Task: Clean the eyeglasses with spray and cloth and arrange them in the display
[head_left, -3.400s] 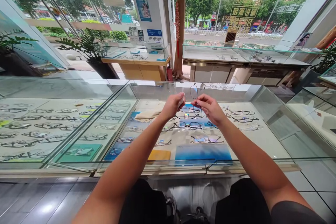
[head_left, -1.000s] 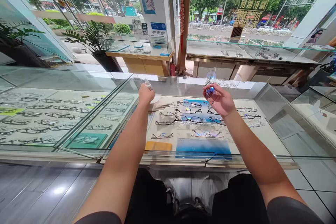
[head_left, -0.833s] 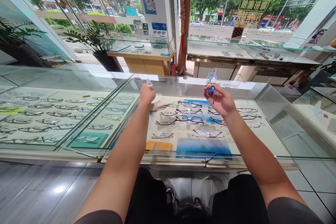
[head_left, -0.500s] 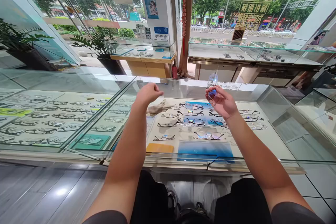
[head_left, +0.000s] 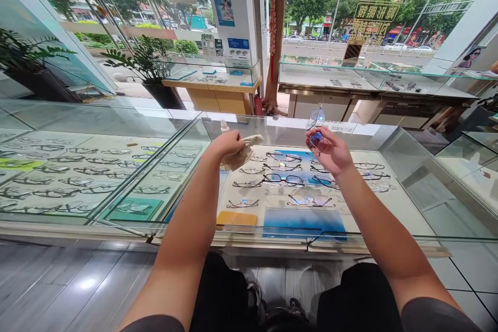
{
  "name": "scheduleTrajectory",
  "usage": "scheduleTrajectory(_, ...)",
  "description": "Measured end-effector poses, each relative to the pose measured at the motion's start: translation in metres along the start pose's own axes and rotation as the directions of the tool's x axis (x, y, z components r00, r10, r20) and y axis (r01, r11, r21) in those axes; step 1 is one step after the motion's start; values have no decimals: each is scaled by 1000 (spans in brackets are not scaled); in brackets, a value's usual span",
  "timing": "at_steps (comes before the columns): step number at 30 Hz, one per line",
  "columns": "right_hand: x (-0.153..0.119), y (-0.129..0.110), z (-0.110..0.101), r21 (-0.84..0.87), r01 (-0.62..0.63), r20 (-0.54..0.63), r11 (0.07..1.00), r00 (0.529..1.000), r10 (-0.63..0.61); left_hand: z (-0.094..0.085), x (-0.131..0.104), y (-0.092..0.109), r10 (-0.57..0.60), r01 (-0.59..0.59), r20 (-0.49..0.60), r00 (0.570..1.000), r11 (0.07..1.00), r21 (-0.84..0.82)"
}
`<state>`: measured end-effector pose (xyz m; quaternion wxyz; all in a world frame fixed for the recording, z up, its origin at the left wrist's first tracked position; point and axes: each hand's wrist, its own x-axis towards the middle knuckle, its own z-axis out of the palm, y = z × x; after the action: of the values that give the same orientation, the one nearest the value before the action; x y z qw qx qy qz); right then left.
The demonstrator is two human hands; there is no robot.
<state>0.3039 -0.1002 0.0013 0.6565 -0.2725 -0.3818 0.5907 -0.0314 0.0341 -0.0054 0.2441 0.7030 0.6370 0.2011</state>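
Note:
My left hand (head_left: 224, 146) is closed on a beige cleaning cloth (head_left: 238, 158), which hangs below the fingers and sticks out to the right, over the glass-topped counter. Just behind that hand shows the white top of a small bottle (head_left: 224, 126); its lower part is hidden. My right hand (head_left: 330, 150) pinches a pair of glasses (head_left: 317, 116) with blue-reflecting lenses between thumb and fingers. The glasses are held on end above the counter, one lens up and the other by my fingertips. A gap separates the cloth from the glasses.
Under the counter's glass (head_left: 249, 241) lie rows of spectacle frames (head_left: 283, 180), a blue board (head_left: 303, 224) and a yellow case (head_left: 237, 218). Another glass case section (head_left: 62, 176) adjoins on the left. Beyond stand display cases (head_left: 218, 83), a potted plant (head_left: 155, 80) and a wooden trunk (head_left: 277, 36).
The cloth, lying on the counter before, is now gripped and raised in my left hand. The bottle top has come into view behind it. My right hand and the glasses have barely moved.

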Motion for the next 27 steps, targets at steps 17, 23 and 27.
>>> scheduleTrajectory(17,-1,0,3,45,-3,-2,999,1000,3,1,-8,15,94,-143,-127,987,873,-466)
scheduleTrajectory(23,-1,2,3,36,0,-9,999,1000,1,0,-8,13,162,-233,-189,968,856,-461)
scheduleTrajectory(27,0,3,2,34,3,-3,999,1000,-3,0,-7,15,226,-322,-256,940,836,-444)
